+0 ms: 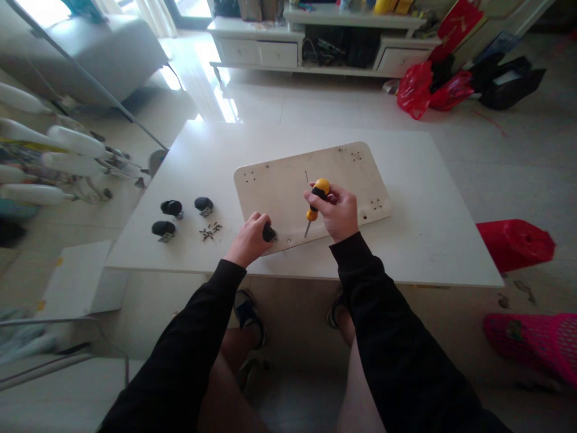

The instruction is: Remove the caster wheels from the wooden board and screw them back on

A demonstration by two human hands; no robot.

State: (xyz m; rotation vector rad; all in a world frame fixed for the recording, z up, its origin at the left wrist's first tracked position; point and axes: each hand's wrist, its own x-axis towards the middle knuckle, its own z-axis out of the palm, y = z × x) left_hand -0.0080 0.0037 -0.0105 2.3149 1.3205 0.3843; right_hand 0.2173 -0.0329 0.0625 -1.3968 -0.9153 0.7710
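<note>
My right hand (pixel 338 210) grips a screwdriver (pixel 320 187) with a yellow and black handle, its metal shaft slanting down over a cream board (pixel 288 186). Whether the tip touches the board I cannot tell. At the board's near left corner, my left hand (pixel 253 237) is closed around a black caster wheel (pixel 268 233), partly hidden by the fingers. Groups of small holes show at the board's other corners. Left of the board lie three more casters, one of them a black caster (pixel 204 205) nearest to it, and a loose pile of screws (pixel 210 231).
The white table (pixel 419 240) carries all of this. A red roll of bags (pixel 516 245) is beyond its right edge, above a pink basket (pixel 532 343). A white cabinet (pixel 279 53) and red plastic bags (pixel 415 90) stand at the back. Bottle-like white objects (pixel 76 141) are at left.
</note>
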